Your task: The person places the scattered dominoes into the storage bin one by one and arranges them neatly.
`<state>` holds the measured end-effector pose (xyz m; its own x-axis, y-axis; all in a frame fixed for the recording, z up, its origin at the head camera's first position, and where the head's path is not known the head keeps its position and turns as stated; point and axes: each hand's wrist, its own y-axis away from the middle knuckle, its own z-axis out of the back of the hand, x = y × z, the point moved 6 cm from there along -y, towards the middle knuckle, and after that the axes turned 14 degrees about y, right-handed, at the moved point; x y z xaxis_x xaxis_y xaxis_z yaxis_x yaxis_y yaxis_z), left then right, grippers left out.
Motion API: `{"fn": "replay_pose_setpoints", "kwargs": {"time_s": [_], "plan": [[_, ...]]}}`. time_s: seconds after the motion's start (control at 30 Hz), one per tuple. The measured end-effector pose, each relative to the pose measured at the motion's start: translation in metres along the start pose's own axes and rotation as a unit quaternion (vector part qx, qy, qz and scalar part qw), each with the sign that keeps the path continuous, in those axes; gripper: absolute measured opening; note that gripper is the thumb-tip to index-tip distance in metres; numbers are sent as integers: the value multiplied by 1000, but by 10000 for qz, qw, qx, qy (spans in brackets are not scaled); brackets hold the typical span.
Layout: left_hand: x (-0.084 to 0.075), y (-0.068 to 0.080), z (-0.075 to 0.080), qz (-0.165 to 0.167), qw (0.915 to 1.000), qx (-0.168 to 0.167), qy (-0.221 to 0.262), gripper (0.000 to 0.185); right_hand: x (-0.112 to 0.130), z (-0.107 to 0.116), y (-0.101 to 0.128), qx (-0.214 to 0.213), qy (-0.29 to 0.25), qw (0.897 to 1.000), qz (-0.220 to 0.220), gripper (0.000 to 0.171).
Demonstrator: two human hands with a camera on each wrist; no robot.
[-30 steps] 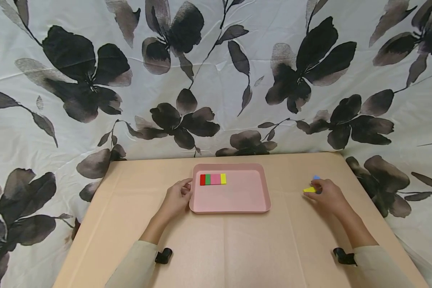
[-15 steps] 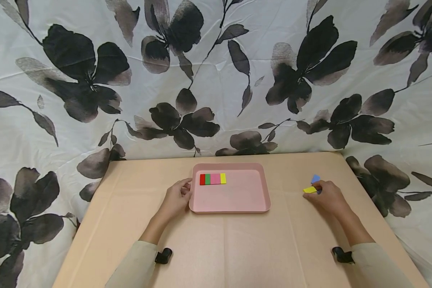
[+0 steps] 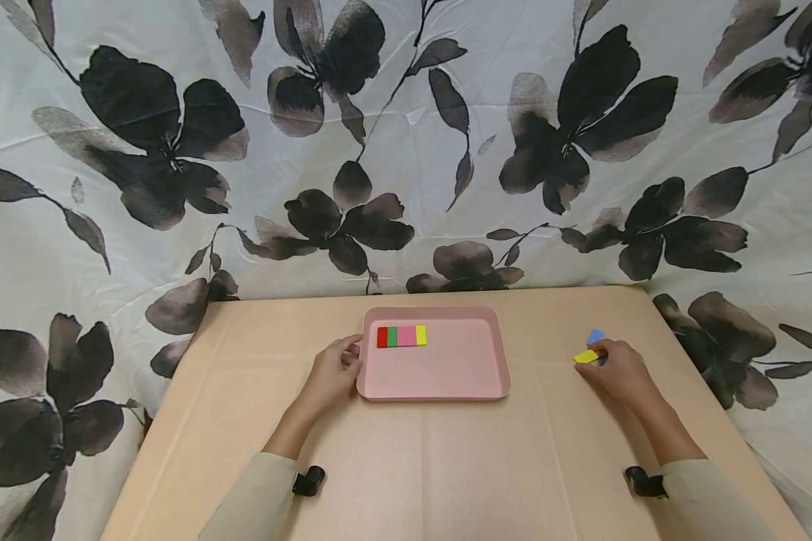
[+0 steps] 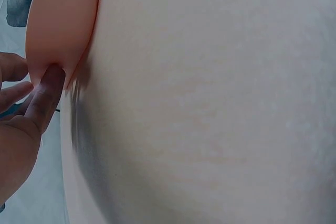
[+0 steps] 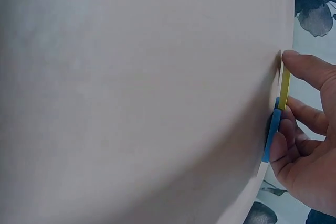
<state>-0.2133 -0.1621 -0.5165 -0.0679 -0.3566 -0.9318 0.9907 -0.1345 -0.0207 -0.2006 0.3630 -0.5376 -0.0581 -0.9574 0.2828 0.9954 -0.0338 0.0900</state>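
Our left hand (image 3: 334,372) curled against the pink tray's (image 3: 440,387) near-left rim, steadying it. Our right hand (image 3: 619,370) pinched the yellow piece (image 3: 586,357) on the table (image 3: 406,466), right of the tray, touching the blue piece (image 3: 595,336).
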Motion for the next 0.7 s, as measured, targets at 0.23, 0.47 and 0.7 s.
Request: {"fn": "replay_pose_setpoints", "kwargs": {"time_s": [0.23, 0.47, 0.7], "plan": [[2, 1, -1, 82, 10000, -20, -3, 47, 6, 5, 2, -138, -115, 9998, 59, 63], [0, 1, -1, -68, 10000, -37, -54, 48, 20, 13, 1, -395, -245, 9986, 268, 56], [-3, 1, -1, -170, 9998, -50, -57, 49, 32, 16, -1, -700, -440, 9962, 269, 55]]}}
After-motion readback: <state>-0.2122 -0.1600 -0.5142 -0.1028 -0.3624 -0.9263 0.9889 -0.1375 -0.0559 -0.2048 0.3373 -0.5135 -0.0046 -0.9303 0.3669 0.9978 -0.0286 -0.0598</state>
